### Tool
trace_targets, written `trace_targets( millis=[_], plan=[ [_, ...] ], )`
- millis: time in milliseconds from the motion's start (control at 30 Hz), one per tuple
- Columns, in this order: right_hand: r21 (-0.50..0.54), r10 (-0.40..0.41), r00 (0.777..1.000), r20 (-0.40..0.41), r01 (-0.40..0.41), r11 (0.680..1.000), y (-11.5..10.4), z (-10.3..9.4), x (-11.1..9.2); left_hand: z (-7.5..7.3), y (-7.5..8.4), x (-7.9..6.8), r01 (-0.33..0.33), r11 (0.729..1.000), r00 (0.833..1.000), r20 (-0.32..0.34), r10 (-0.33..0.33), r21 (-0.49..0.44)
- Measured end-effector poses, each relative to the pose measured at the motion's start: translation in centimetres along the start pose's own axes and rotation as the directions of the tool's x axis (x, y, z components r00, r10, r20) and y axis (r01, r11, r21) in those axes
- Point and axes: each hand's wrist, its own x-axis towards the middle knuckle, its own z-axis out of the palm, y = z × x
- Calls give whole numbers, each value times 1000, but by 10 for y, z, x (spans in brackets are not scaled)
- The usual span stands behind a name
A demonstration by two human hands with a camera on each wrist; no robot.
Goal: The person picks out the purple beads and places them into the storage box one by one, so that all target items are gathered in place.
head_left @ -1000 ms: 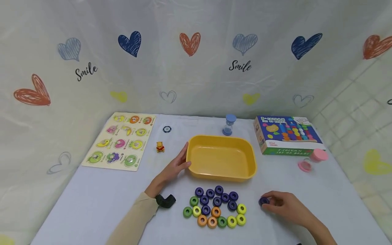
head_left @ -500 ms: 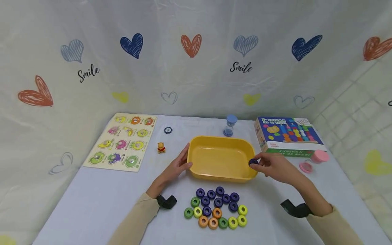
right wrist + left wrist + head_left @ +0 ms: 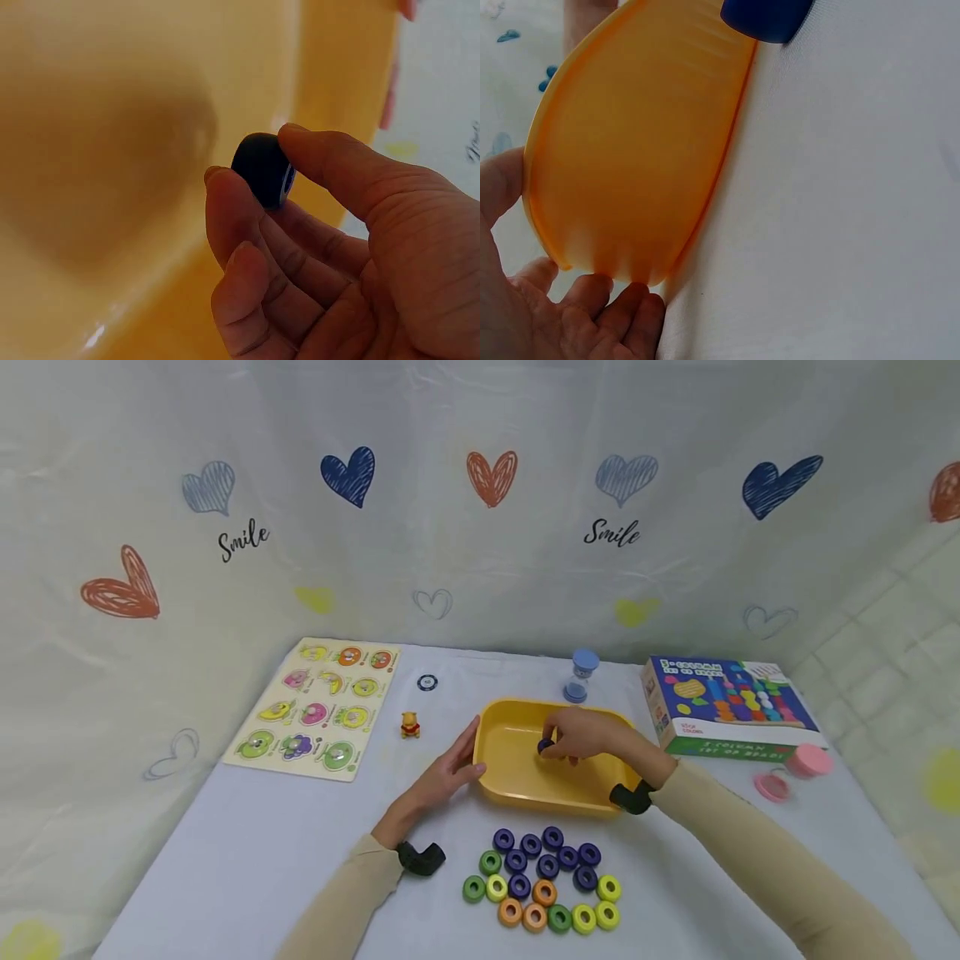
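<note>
A shallow yellow tray stands on the white-covered table. My left hand rests against its left end. In the left wrist view the extended fingers touch the outside of the tray wall, and the thumb lies at its edge. My right hand reaches over the tray and pinches a dark blue ring bead between thumb and fingertips. Yellow tray surface fills the view behind that bead. In front of the tray lie several loose ring beads: dark blue, green, orange and yellow.
A fruit puzzle board, a bear figurine and a round chip are on the left. A blue sand timer stands behind the tray. On the right are a bead-set box and a pink container.
My right hand has carried the blue bead from the table right of the tray, past the tray's right edge, to over its middle. The left hand has stayed at the tray's left end.
</note>
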Motion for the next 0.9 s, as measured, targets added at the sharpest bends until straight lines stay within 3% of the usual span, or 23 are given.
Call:
trace_targets(
  millis=[167,400,567,733,900],
  plan=[
    [-100,-28,1000,7,29,995,-12,6,24,1,1,1,31,999,1000,-2,-31,23],
    [-166,-85,989,-120,65,984,-26,13,46,-1,2,0,34,998,999,-1,-34,50],
    [-181,-63,974,-216,24,983,-28,18,58,-1,2,0,39,998,999,-6,-39,53],
    [-166,-50,970,-239,9,986,-29,21,63,0,3,0,56,997,998,-6,-56,56],
    [-180,-76,963,-257,30,983,-33,18,55,0,3,-1,69,996,998,-10,-69,56]
  ],
)
